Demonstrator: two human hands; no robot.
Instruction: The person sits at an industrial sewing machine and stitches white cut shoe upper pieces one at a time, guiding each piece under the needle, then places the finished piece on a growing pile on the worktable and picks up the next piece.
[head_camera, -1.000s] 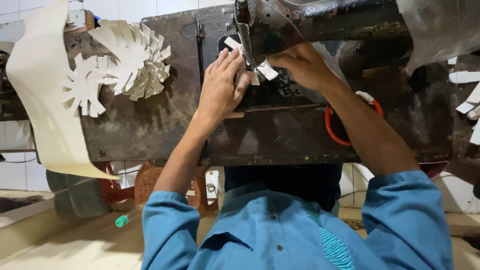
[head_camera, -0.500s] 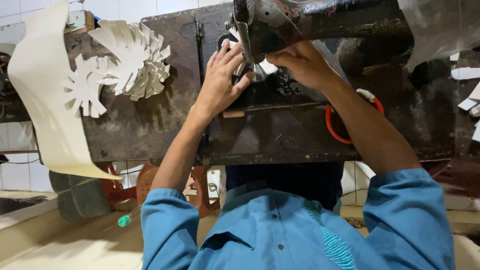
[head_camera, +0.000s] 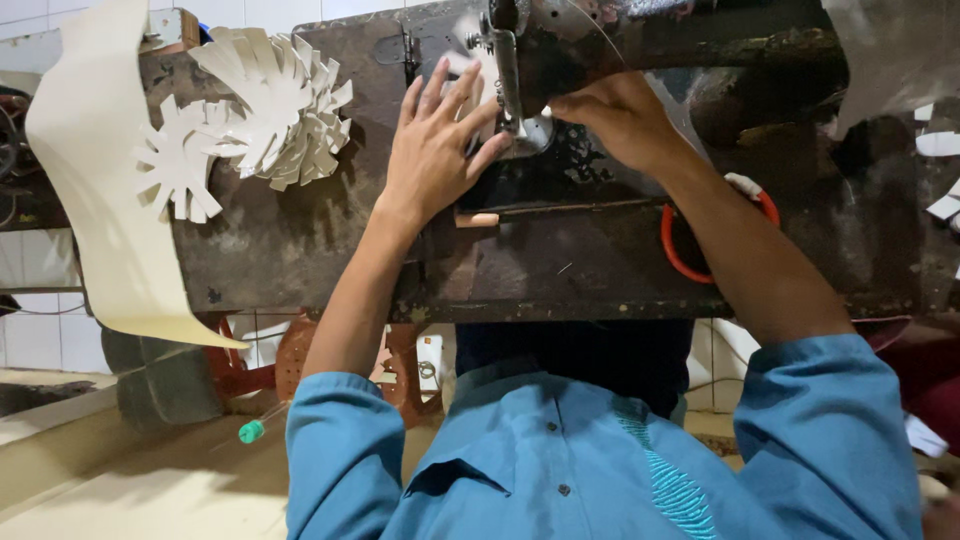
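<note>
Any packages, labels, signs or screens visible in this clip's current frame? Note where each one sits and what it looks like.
None can be made out in the head view.
The nearest flat items are unprinted: a stack of cream cut-outs with fringed edges on the left of the worn dark table, and a long cream sheet hanging over its left end.
The left hand and right hand work at the sewing machine.

Both forearms, bare below rolled blue sleeves, stretch away from the body toward the far side of the scene. The left hand (head_camera: 437, 150) lies flat and palm-down, its fingers (head_camera: 452, 92) spread and pointing away. To its right, the right hand (head_camera: 615, 118) curls, knuckles up, fingertips pinched together and turned left toward the other hand.
</note>
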